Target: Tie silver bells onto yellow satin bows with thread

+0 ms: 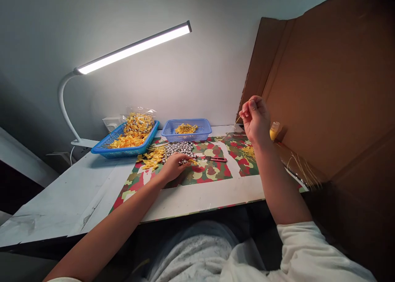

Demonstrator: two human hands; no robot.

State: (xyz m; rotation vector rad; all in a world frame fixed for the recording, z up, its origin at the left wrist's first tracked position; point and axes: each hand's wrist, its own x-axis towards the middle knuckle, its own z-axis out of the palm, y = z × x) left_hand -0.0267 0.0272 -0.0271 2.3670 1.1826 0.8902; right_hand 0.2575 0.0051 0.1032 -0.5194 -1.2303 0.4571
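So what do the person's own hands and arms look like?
The left hand and right hand are ungloved, with no watch or bracelet visible. The right sleeve is loose, whitish and ends around the elbow; only a pale edge of the left sleeve shows.

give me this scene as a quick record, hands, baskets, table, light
left hand: low over the table, beside silver beads, a yellow piece at its fingertips, grip unclear
right hand: raised, fingers pinched on a thin yellow thread
left basket: blue, heaped with yellow pieces
right basket: paler blue, yellow strands inside
tool: red-handled cutter, lying right of the beads
light: white lamp, on
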